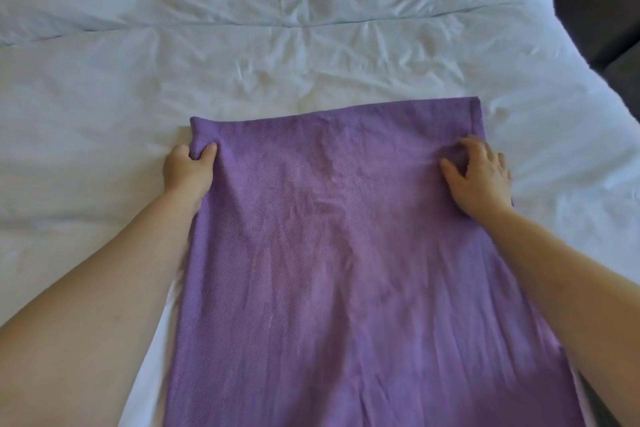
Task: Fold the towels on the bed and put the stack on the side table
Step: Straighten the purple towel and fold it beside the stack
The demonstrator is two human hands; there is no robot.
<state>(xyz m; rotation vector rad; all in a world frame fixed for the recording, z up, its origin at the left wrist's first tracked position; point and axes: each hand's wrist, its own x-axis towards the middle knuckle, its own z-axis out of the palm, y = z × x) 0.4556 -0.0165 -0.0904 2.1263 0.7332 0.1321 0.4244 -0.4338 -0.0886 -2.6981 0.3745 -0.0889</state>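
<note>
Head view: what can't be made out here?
Towel: near end cut off by the bottom edge of the head view.
Left hand: fingers hidden under the towel edge it grips, head view.
Right hand: gripping or only pressing the towel, unclear, head view.
Side table: outside the frame.
White strip beside the towel: second towel or bedding, cannot tell.

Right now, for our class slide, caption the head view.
Left hand pinches and right hand rests on a purple woven towel on a white quilted bed.

The purple towel [346, 270] runs off the bottom edge, and the fingers of the left hand [188, 172] are hidden under its side.
</note>
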